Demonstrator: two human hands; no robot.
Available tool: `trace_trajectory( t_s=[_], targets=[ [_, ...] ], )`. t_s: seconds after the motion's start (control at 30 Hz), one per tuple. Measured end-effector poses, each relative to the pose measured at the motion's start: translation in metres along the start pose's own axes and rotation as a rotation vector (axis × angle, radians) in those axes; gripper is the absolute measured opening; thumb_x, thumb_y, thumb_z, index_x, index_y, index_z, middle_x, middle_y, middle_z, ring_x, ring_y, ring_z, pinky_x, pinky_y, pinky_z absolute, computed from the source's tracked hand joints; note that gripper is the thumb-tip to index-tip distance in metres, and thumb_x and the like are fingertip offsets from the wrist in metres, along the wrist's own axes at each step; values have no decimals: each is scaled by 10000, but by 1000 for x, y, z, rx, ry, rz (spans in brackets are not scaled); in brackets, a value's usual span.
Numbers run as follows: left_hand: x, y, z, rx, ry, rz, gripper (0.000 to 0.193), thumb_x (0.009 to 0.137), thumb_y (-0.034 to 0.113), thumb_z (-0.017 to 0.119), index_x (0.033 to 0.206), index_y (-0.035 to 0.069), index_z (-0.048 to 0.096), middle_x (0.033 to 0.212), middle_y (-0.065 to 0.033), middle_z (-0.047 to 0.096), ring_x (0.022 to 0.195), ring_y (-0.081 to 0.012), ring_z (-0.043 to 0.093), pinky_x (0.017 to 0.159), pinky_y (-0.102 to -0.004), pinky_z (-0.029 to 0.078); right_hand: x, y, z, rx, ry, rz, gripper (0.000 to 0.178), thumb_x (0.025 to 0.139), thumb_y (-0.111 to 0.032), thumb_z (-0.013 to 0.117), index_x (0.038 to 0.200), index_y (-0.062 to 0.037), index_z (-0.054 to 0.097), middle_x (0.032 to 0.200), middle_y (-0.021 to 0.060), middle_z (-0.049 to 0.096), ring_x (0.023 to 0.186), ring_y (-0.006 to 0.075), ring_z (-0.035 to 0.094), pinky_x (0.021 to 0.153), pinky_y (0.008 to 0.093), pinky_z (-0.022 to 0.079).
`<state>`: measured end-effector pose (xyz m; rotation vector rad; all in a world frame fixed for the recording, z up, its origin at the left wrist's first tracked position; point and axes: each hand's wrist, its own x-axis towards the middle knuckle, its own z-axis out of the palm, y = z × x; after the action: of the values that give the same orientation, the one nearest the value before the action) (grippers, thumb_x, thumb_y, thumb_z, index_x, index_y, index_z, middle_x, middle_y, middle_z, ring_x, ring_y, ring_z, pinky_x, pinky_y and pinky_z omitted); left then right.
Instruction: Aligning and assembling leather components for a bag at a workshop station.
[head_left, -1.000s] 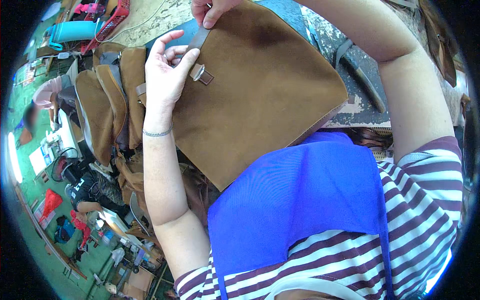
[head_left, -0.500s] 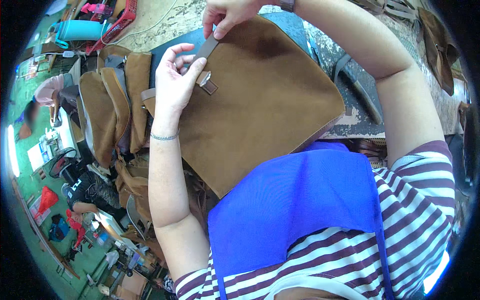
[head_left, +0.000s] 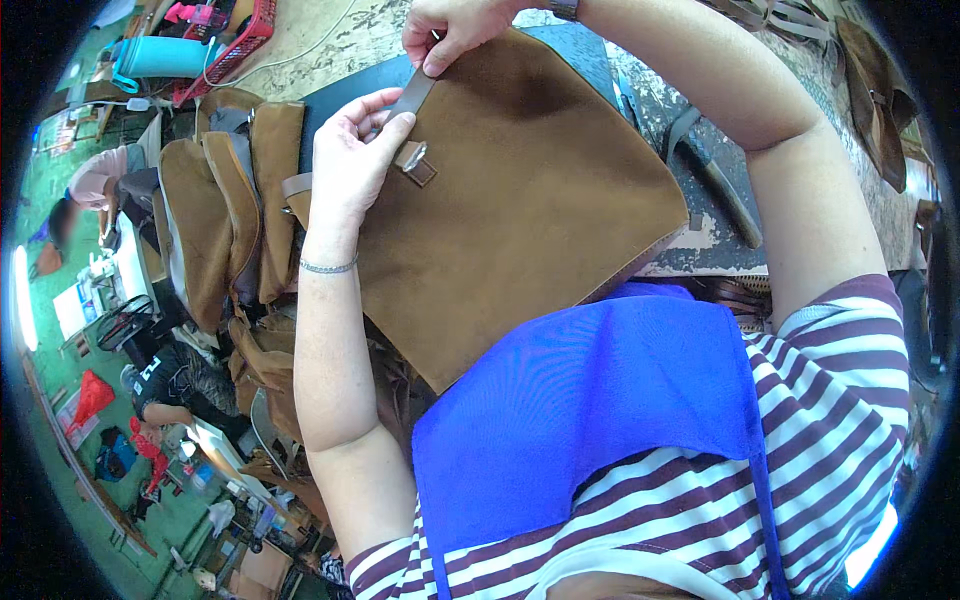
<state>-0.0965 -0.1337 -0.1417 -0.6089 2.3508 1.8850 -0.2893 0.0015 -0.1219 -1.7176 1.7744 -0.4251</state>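
A large brown suede bag lies tilted in front of me, its near side against my blue apron. Across its far left edge runs a flat grey-brown strap. My left hand pinches the strap's lower end between thumb and fingers. Higher up, my right hand grips the other end, its fingers curled and thumb pressed down. Just right of my left thumb, a small leather tab with a shiny metal piece sits on the bag's face.
Several brown suede bags are stacked at the left. A dark-handled tool lies on the worn table right of the bag. At the far left stand a red basket and a turquoise bottle. Other people work beyond.
My left fingers have closed in more around the strap. My right hand has shifted very slightly left, and the bag has barely moved.
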Motion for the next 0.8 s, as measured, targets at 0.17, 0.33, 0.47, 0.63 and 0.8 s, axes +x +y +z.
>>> trace_trajectory(
  t_s=[0.17,0.33,0.47,0.63,0.8],
  targets=[
    [0,0,0,22,7,110,380,812,8,690,1171,20,566,870,5,631,699,-22,567,593,-157,448,-3,-1,2,-80,72,14,312,816,-319,640,989,-61,670,882,136,683,841,262,633,763,370,485],
    [-2,-6,4,27,26,169,377,814,4,684,1172,27,565,882,-2,636,714,-21,563,625,-155,452,-3,8,9,155,74,-64,355,833,-367,639,992,-50,670,883,115,692,841,237,636,756,371,488],
    [-5,-4,4,24,14,200,388,818,2,683,1181,29,550,868,11,642,737,-2,552,673,-148,445,3,-1,6,169,-75,4,358,832,-368,648,989,-47,671,870,106,694,835,225,636,754,374,484],
    [-28,10,10,570,193,289,494,844,111,670,1286,11,471,1115,-110,609,1014,-170,567,890,-279,420,-7,-2,8,9,26,42,398,800,-393,681,1005,-52,671,875,142,687,842,280,638,770,375,483],
    [-119,-18,-11,801,490,222,747,859,296,651,1434,23,258,1445,-266,284,1377,-360,246,1107,-456,192,-88,28,68,-280,863,25,600,815,-402,703,1268,-57,513,1076,104,602,890,188,576,795,321,468]
  ],
)
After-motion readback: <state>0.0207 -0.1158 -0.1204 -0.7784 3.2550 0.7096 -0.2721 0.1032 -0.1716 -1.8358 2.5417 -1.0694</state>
